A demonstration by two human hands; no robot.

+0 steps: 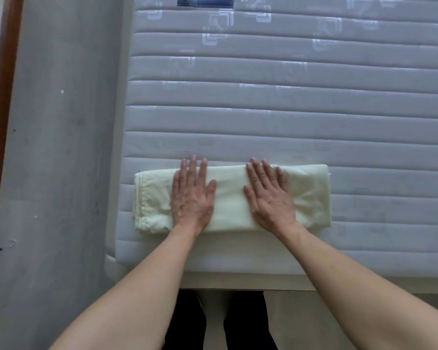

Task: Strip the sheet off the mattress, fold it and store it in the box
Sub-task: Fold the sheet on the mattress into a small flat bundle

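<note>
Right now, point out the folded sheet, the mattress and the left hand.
folded sheet [229, 198], head view, bare cloth between the hands
mattress [288, 97], head view, quilted top
left hand [192, 198], head view, back of the hand

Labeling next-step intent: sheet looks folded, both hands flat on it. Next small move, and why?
Probably fold it once more, end over end: the sheet is a long strip on the bare mattress, with left hand and right hand pressing it flat. No box is in view.
</note>
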